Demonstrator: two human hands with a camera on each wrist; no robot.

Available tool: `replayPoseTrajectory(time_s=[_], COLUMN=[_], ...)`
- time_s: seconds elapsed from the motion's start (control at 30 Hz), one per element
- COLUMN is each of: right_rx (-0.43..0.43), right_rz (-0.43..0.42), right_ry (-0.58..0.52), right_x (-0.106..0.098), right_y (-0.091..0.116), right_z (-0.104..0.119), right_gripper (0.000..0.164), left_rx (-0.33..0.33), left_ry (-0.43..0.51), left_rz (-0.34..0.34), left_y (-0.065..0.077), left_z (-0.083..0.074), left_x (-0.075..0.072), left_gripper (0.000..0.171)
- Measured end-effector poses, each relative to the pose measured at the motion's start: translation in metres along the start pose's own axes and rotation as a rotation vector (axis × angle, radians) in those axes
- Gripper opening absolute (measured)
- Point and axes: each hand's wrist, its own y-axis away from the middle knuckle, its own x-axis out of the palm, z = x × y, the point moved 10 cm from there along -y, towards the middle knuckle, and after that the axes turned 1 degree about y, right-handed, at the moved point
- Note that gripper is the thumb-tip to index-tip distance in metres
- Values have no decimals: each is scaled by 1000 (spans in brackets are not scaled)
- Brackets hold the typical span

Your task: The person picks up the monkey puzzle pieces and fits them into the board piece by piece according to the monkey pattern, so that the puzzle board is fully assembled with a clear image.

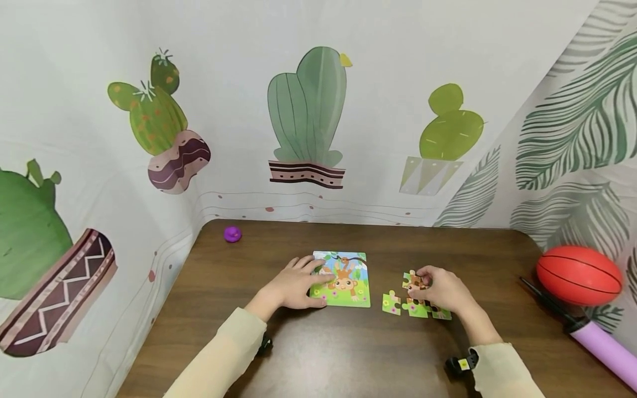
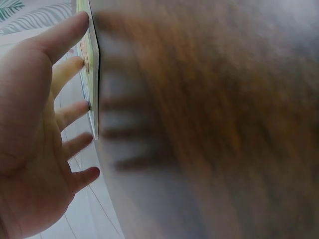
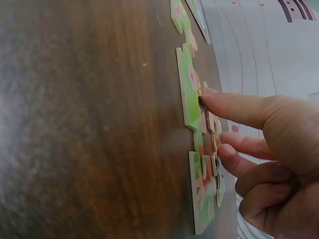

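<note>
From afar I view what looks like a play corner: cactus-print backdrop (image 1: pixel 388 50), brown table (image 1: pixel 348 354), jigsaw pieces (image 1: pixel 390 304), red ball (image 1: pixel 579 275), purple toy (image 1: pixel 231 234).

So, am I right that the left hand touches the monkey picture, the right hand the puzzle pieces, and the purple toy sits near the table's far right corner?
Not quite: the head view shows the purple toy near the far left corner of the table. The rest holds: left hand touching the monkey picture, right hand the puzzle pieces.

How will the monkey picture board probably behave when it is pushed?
The monkey picture board is probably stiff, as its edges look straight. Its thin profile suggests little weight. Lying flat, it would likely slide rather than tip.
</note>
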Motion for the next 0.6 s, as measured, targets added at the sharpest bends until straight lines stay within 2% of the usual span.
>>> replayPoseTrajectory(time_s=[0.17, 0.6], right_rx=[13, 28], right_rz=[14, 13], right_ry=[-2, 7], right_x=[0, 1], right_y=[0, -1], right_z=[-1, -2], right_gripper=[57, 56], left_rx=[18, -9], left_ry=[-18, 33], left_rz=[4, 20], left_y=[0, 1], left_z=[-2, 0], left_x=[0, 3], left_gripper=[64, 66])
